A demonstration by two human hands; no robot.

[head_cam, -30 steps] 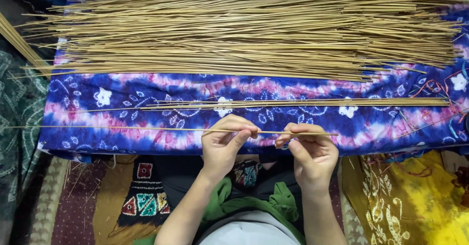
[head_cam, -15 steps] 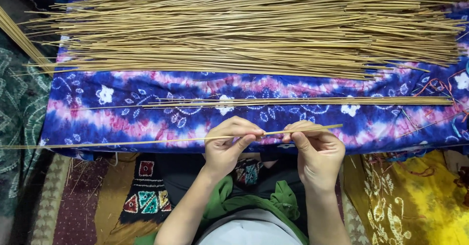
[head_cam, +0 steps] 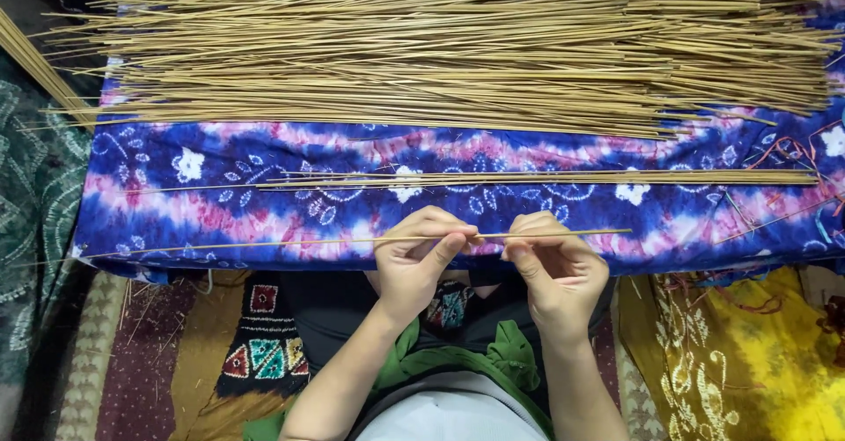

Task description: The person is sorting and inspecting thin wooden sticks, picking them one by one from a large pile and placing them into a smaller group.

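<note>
My left hand (head_cam: 421, 254) and my right hand (head_cam: 554, 260) pinch one long thin tan stick (head_cam: 264, 244) between thumbs and fingers, side by side above my lap. The stick lies level, reaching far out to the left and a short way past my right hand. Beyond the hands, a small bundle of a few sticks (head_cam: 546, 178) rests on a blue, pink and white patterned cloth (head_cam: 220, 194). A large pile of the same sticks (head_cam: 440, 49) covers the far part of the cloth.
A yellow patterned cloth (head_cam: 731, 353) lies at the lower right and a green one (head_cam: 35, 221) at the left. A brown and maroon mat (head_cam: 158, 353) spreads under my legs. More sticks (head_cam: 35, 62) slant in at the upper left.
The held stick has slid to the right through my fingers, so more of it now shows past my right hand. Both hands stay in about the same place.
</note>
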